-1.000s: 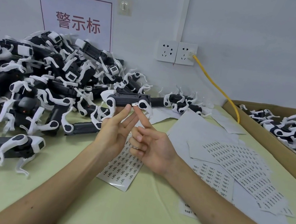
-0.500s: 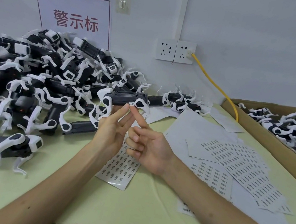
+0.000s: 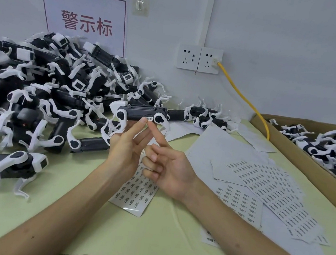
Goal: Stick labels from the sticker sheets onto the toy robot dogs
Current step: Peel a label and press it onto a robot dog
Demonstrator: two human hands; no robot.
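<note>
My left hand (image 3: 125, 149) holds a black toy robot dog (image 3: 140, 113) with white legs above the table, its fingers reaching up along the underside. A small white label (image 3: 149, 119) sits on the lower edge of the dog's side. My right hand (image 3: 169, 169) is palm up, with its index fingertip pressing at that label and the other fingers loosely curled. A sticker sheet (image 3: 135, 192) with several rows of labels lies on the table below both hands.
A big pile of robot dogs (image 3: 48, 92) fills the left of the green table (image 3: 146, 239), and one dog (image 3: 4, 164) lies apart at the front left. More sticker sheets (image 3: 273, 191) spread to the right. A cardboard box (image 3: 289, 154) at the right edge holds more dogs. A yellow cable (image 3: 245, 99) runs from the wall socket.
Almost nothing: my right index fingertip stays at the label on the held dog, and both hands keep their places.
</note>
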